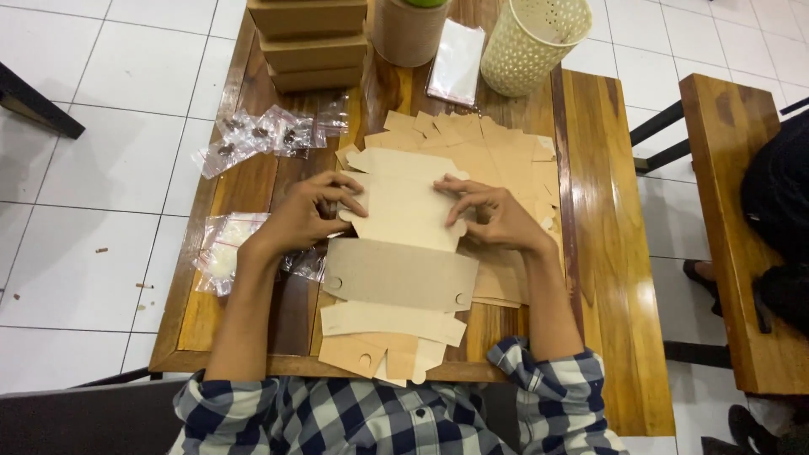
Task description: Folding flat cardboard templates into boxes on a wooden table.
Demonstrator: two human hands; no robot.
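- White floor tiles surround a glossy wooden table (590,211) that fills the middle of the frame, with a wooden bench (733,211) at the right edge.
- At frame centre lies a flat die-cut cardboard box blank (404,211), pale tan, its long axis running from the upper part of the frame down to the bottom edge of the table.
- Both hands sit on its upper panel: the left hand (308,215) presses the left edge, the right hand (497,215) the right edge, fingers curled and pinching the card. They are about equally near; the blank lies between them.
- Under and right of it, one fanned stack of similar blanks (506,156); I cannot count the sheets.
- Upper left: three stacked brown boxes (308,42).
- Top centre: one cardboard cylinder (409,32) and one clear sleeve (457,61).
- Upper right: one cream perforated basket (535,42).
- Left side: several small clear bags (261,135), number unclear.
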